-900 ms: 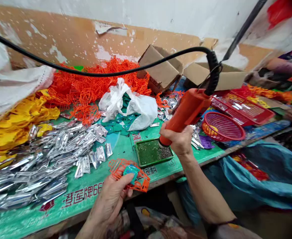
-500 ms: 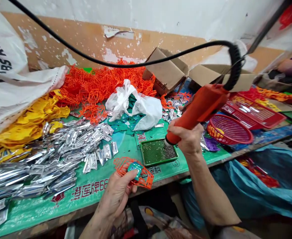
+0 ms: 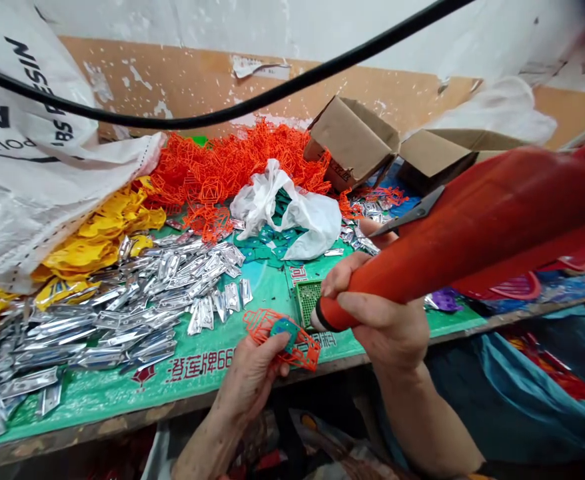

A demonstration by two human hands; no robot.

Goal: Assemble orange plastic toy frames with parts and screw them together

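My left hand [image 3: 255, 373] pinches an orange plastic frame [image 3: 308, 348] with a teal piece [image 3: 285, 328] lying on it, my thumb pressed on the teal piece. Wrapped round a red power screwdriver [image 3: 422, 260] is my right hand [image 3: 387, 313]. The screwdriver's pale tip [image 3: 315, 320] points down and left, just right of the orange frame and over the near part of a green tray [image 3: 304, 300]. My right hand and the tool hide most of that tray.
Silver metal pieces [image 3: 142, 307] cover the left of the table, beside yellow parts [image 3: 90, 237]. Behind are orange frames in a heap [image 3: 252, 157], a white plastic bag [image 3: 307, 227] over teal parts and cardboard boxes [image 3: 355, 143]. A black cable [image 3: 252, 103] crosses above.
The screwdriver has swung closer to the camera and tilted flatter, its tip moving left from the tray's right side towards the orange frame. My left hand still holds the frame and teal piece.
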